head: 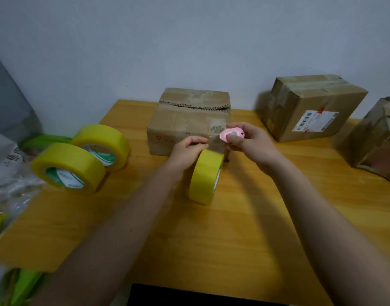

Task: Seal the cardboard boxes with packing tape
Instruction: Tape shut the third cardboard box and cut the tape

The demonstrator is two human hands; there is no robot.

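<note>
With our left hand [190, 146] pinching the tape [206, 180] taut before the box [189, 122] at twelve o'clock, we should draw the cutter [231, 134], pinched in our right hand [249, 144], squarely across.

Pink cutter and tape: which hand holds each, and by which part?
Right hand pinches the small pink cutter by its body. Left hand pinches the clear tape strip pulled from the yellow tape roll.
</note>
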